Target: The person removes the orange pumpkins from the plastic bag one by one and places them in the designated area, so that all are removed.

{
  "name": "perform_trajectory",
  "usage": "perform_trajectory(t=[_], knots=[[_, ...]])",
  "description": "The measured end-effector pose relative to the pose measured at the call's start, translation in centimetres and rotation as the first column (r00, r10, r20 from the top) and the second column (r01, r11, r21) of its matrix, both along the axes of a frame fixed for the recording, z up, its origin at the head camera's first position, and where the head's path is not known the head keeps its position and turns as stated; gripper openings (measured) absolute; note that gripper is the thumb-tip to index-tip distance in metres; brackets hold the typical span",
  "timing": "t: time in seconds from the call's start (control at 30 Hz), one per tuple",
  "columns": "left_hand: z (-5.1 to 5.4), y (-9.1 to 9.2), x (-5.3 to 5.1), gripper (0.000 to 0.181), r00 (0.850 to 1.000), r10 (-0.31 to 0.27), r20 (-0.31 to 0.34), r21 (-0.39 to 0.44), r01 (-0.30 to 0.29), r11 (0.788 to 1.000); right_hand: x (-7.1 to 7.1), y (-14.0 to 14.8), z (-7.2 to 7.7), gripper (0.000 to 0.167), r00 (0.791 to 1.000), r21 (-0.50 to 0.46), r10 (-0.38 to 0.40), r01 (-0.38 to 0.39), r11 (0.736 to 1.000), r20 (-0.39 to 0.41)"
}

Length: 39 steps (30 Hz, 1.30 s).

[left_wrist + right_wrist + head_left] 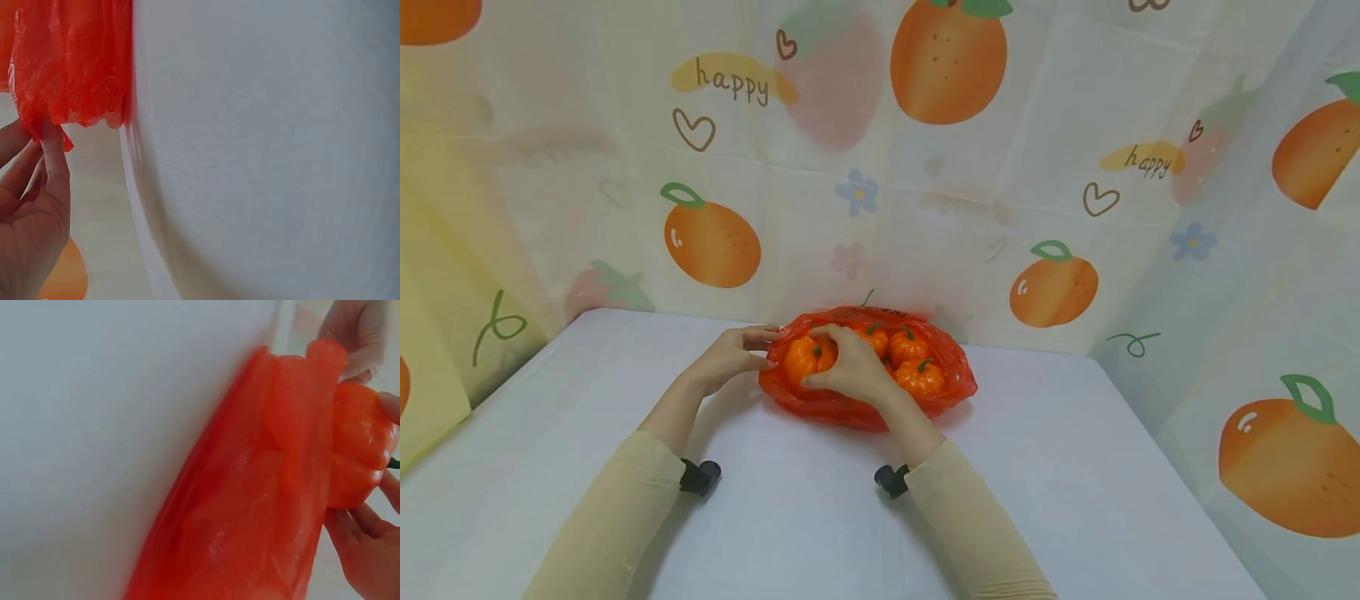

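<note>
At the far left, a yellow panel (430,358) is standing beside the edge of the white counter (790,517). Next, a beige left sleeve (613,508) is extending over the counter, with a black device (702,477) sitting at its cuff. The left hand (727,358) is reaching to the left end of a red bag (842,410). In the left wrist view its fingers are pinching the bag's edge, and a small tip of film is protruding past them.

The bag is lying near the back of the counter with its mouth spreading open. At the left end of that mouth, a lobed orange fruit (803,360) is sitting with its green stem showing. The right wrist view is showing this fruit standing partly beyond the bag's edge. The right hand (856,368) is clamping on it, fingers and thumb curving round opposite sides.

To the right of the held fruit, other fruits (921,377) are lying inside the bag, at least three of them showing green stems; the right hand is hiding part of the contents. A second black device (892,481) is sitting at the cuff of the right sleeve (981,525). Behind everything, a pale curtain (1052,100) is carrying printed oranges, hearts, flowers and the word "happy".
</note>
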<state>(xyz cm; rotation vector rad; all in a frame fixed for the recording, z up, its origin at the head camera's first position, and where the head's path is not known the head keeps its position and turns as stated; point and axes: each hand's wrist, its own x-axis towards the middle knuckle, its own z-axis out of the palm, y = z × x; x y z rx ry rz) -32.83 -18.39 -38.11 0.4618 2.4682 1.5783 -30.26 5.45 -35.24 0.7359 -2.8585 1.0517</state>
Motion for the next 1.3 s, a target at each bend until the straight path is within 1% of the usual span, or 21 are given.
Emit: perform_trajectory(t=[0.27,0.53,0.63,0.83,0.97,1.17,1.3], knots=[[0.0,0.1,-0.1,0.054,1.0,-0.001,0.0,-0.005,0.001,1.0,-0.2,1.2,0.8,0.068,0.999,-0.071,-0.031,0.03,0.997,-0.01],[-0.1,0.1,-0.3,0.054,1.0,0.008,-0.005,-0.016,-0.008,1.0,-0.7,3.3,1.2,0.067,0.997,-0.12,-0.063,0.058,0.991,-0.033],[-0.2,0.0,-0.3,0.055,1.0,0.014,-0.009,-0.021,-0.014,1.0,-0.9,4.0,1.3,0.066,0.996,-0.147,-0.09,0.086,0.985,-0.022],[-0.1,0.0,-0.1,0.054,1.0,0.014,-0.009,-0.015,-0.014,1.0,-1.1,5.6,1.5,0.067,0.988,-0.212,-0.15,0.154,0.965,0.034],[-0.1,0.0,-0.1,0.054,1.0,0.013,-0.005,-0.02,-0.013,1.0,-1.3,7.0,1.7,0.066,0.983,-0.225,-0.179,0.182,0.957,0.034],[0.0,0.0,-0.1,0.054,1.0,0.014,0.002,-0.019,-0.014,1.0,-2.1,9.5,1.7,0.066,0.98,-0.257,-0.201,0.198,0.946,0.013],[0.0,0.1,-0.1,0.055,1.0,0.013,0.003,-0.015,-0.013,1.0,-2.5,11.1,1.8,0.068,0.97,-0.239,-0.242,0.233,0.943,-0.006]])
